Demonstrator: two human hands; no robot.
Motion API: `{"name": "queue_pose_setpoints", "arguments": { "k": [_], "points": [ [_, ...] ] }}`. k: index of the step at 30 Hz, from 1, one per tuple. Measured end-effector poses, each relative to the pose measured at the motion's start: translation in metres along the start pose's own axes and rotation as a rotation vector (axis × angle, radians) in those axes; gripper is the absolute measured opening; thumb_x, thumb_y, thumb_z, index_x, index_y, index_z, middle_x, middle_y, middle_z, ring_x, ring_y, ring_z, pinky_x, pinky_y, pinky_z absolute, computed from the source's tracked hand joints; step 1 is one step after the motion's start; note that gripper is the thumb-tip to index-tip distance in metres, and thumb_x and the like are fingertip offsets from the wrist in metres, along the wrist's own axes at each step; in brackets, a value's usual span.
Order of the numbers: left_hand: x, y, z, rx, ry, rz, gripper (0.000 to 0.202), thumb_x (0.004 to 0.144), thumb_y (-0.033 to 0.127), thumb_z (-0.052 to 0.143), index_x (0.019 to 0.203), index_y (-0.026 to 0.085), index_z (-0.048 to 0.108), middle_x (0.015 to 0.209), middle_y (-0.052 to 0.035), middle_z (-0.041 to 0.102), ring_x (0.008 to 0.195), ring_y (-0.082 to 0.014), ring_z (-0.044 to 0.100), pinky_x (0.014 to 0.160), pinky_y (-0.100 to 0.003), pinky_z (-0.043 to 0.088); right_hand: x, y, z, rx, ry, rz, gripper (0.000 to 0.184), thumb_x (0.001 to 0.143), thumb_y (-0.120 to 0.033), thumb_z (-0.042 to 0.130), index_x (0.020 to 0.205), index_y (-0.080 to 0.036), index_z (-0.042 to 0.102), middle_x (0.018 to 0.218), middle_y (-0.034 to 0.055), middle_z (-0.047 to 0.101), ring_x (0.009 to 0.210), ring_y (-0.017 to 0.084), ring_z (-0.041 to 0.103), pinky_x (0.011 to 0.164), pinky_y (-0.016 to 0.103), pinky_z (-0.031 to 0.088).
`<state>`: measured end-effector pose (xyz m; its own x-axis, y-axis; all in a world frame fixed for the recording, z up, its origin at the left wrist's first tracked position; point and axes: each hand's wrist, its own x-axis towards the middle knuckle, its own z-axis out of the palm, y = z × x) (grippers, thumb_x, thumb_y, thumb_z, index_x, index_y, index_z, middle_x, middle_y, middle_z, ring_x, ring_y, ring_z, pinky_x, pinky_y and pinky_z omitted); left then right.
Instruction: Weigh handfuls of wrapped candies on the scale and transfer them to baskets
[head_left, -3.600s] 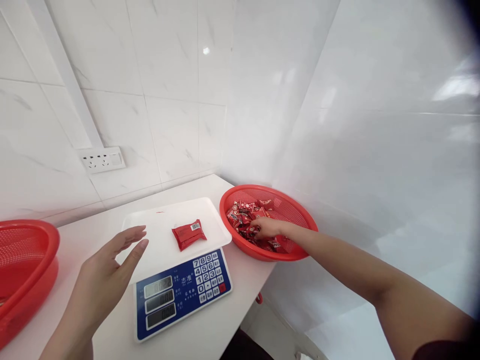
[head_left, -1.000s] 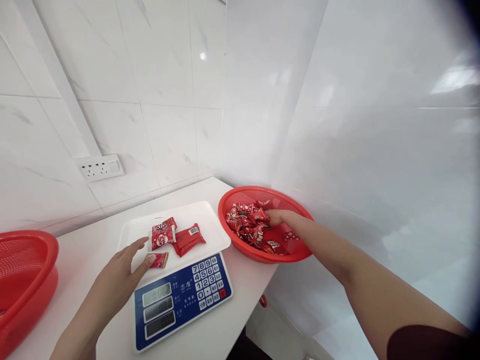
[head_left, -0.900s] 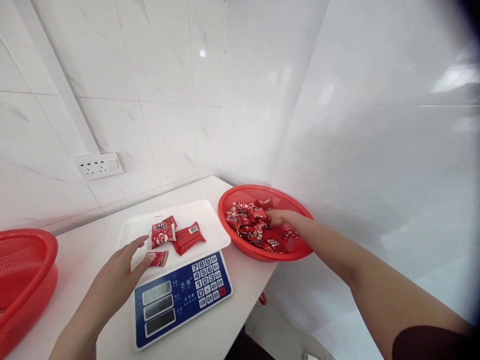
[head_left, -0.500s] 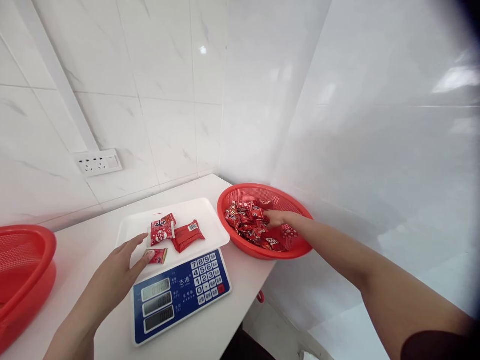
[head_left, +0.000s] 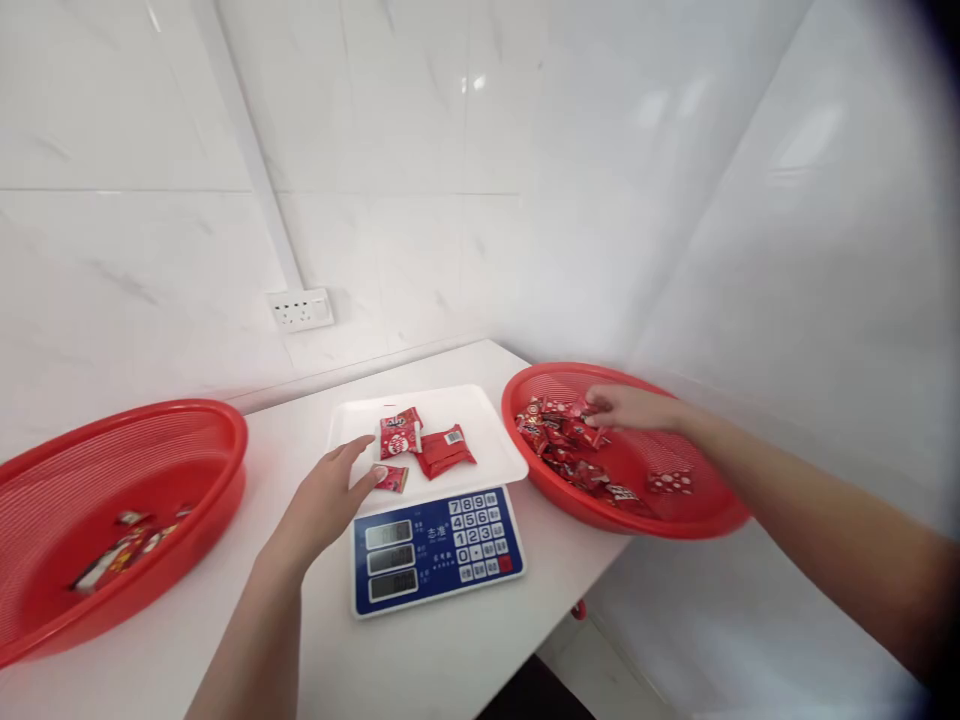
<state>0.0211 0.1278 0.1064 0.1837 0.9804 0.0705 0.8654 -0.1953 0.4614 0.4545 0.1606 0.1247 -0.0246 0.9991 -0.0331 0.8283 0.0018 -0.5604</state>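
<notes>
A digital scale [head_left: 441, 590] with a blue keypad panel stands on the white table, its white tray [head_left: 491, 455] holding several red snack packets. My left hand [head_left: 322, 500] is at the tray's left edge, fingers apart, its thumb touching a small red packet [head_left: 394, 480]. Beside it lie a red-and-white packet [head_left: 400, 440] and a larger red packet [head_left: 442, 455] with a barcode. My right hand [head_left: 630, 408] reaches into the right red basket [head_left: 705, 525], its fingertips closed on a red packet [head_left: 579, 406] over the pile; the grip is partly hidden.
Another red basket [head_left: 225, 450] on the left holds several wrapped packets [head_left: 131, 545]. A wall socket [head_left: 300, 310] sits above the white table [head_left: 337, 640]. Tiled walls meet behind the right basket, which reaches past the table's right edge.
The view has swung left, bringing more of the left basket into sight. My right hand has shifted up within the basket's pile; my left hand stays at the small packet.
</notes>
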Motion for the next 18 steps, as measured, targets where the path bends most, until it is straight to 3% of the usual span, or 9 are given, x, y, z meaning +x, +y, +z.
{"name": "queue_pose_setpoints", "arguments": {
  "k": [3,6,9,13,18],
  "points": [
    [-0.003,0.002,-0.001,-0.014,-0.014,0.005,0.055,0.086,0.052,0.037,0.135,0.025,0.041,0.136,-0.0078,0.05,0.12,-0.0263,0.05,0.096,-0.041,0.042,0.004,-0.056,0.012,0.027,-0.134,-0.185,0.017,0.07,-0.033,0.066,0.079,-0.021,0.059,0.081,0.0024,0.064,0.073,0.018,0.058,0.064,0.028,0.043],
    [-0.005,0.003,0.0,-0.029,-0.038,0.047,0.053,0.087,0.051,0.037,0.134,0.027,0.041,0.137,-0.0074,0.048,0.124,-0.0256,0.046,0.098,-0.042,0.041,0.005,-0.114,0.037,-0.019,-0.228,-0.297,0.017,0.072,-0.032,0.064,0.084,-0.021,0.06,0.086,0.0025,0.065,0.078,0.019,0.058,0.066,0.028,0.042],
    [-0.006,0.002,0.003,-0.035,-0.074,0.132,0.053,0.086,0.048,0.043,0.135,0.03,0.039,0.141,-0.006,0.043,0.13,-0.0251,0.039,0.101,-0.042,0.038,0.007,-0.155,0.061,0.008,-0.3,-0.391,0.022,0.075,-0.033,0.061,0.093,-0.021,0.059,0.092,0.0031,0.065,0.082,0.018,0.059,0.07,0.028,0.044],
    [-0.005,0.0,0.01,-0.017,-0.103,0.206,0.057,0.085,0.047,0.046,0.138,0.031,0.035,0.147,-0.0069,0.033,0.135,-0.0259,0.03,0.105,-0.044,0.034,0.015,-0.174,0.075,-0.004,-0.228,-0.406,0.021,0.08,-0.028,0.057,0.1,-0.02,0.06,0.1,0.0051,0.066,0.088,0.018,0.06,0.077,0.029,0.046],
    [-0.003,-0.004,0.016,-0.009,-0.087,0.204,0.061,0.086,0.049,0.044,0.14,0.026,0.032,0.148,-0.0085,0.032,0.137,-0.0265,0.027,0.108,-0.045,0.031,0.024,-0.17,0.081,0.044,-0.136,-0.364,0.026,0.083,-0.019,0.052,0.107,-0.021,0.06,0.116,0.0051,0.062,0.09,0.016,0.062,0.083,0.031,0.048]
  ]
}}
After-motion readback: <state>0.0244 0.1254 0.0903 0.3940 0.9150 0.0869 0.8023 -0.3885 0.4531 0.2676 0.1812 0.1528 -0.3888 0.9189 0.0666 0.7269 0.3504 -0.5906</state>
